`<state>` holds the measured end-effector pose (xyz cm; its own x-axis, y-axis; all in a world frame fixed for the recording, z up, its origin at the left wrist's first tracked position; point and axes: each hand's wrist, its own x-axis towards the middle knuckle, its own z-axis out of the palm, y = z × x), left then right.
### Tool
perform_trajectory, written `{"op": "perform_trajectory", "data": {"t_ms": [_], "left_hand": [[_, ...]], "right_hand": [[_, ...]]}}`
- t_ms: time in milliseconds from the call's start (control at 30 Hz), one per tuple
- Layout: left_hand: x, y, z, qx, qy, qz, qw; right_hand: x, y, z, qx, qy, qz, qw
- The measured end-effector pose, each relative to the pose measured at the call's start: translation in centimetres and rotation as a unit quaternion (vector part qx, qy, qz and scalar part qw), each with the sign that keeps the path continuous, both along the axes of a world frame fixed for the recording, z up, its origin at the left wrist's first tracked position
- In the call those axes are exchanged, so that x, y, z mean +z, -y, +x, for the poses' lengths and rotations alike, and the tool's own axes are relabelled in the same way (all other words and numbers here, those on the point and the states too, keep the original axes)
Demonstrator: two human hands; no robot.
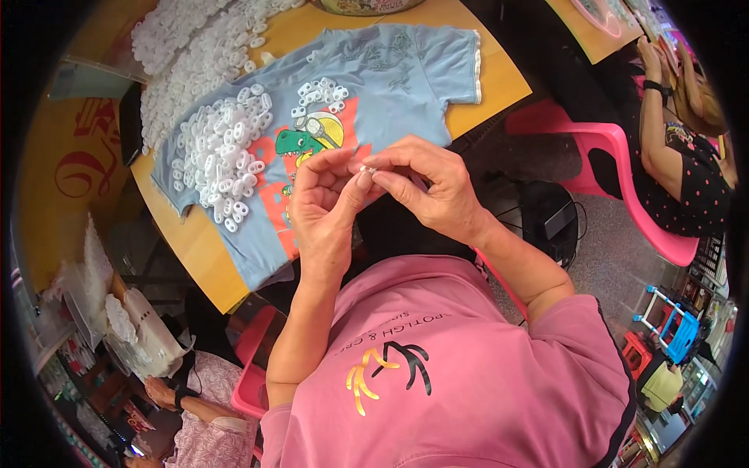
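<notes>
Piece (366, 169): small, white, mostly hidden, between the two hands, near the shirt (429, 86).
Left hand (326, 201): thumb and fingertips pinching the piece.
Right hand (434, 187): thumb and forefinger pinching it too.
Shirt: blue, spread on the table (503, 78), partly hidden by the hands.
Heap (226, 148): white plastic parts covering the shirt's left side.
Cluster (321, 93): similar parts beyond the hands.
Chair (612, 140): pink, right of the table.

Above a blue dinosaur-print T-shirt (406, 113) heaped with white oval plastic pieces (226, 148) on a yellow bench (499, 70), the left hand (324, 207) and right hand (438, 189) pinch a small white piece (367, 169).
</notes>
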<state>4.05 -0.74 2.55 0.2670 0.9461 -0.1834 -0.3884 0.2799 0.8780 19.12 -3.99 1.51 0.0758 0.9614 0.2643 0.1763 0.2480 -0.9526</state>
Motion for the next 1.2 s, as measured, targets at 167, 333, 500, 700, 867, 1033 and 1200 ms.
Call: {"op": "perform_trajectory", "data": {"t_ms": [167, 333, 500, 700, 867, 1033, 1200], "left_hand": [[-0.8, -0.2, -0.4, -0.06, 0.006, -0.096, 0.994], [-1.0, -0.2, -0.4, -0.088, -0.037, -0.068, 0.993], [-0.8, -0.3, -0.4, -0.074, -0.024, -0.091, 0.993], [-0.6, -0.4, -0.7, -0.08, 0.008, -0.107, 0.991], [-0.6, -0.5, -0.5, -0.086, -0.008, -0.098, 0.991], [-0.5, -0.5, -0.5, -0.088, -0.013, -0.097, 0.991], [-0.5, -0.4, -0.5, -0.092, -0.012, -0.098, 0.991]], "right_hand": [[-0.7, 0.3, 0.2, 0.001, -0.086, -0.046, 0.995], [0.5, -1.2, 3.2, -0.025, 0.142, 0.051, 0.988], [0.1, -3.8, 7.4, -0.067, 0.361, 0.077, 0.927], [0.8, -4.2, 8.4, -0.035, 0.431, 0.076, 0.898], [1.0, -5.0, 8.4, -0.046, 0.408, 0.05, 0.91], [0.9, -6.2, 8.0, -0.054, 0.435, 0.075, 0.896], [0.7, -6.7, 7.7, -0.055, 0.489, 0.094, 0.866]]}}
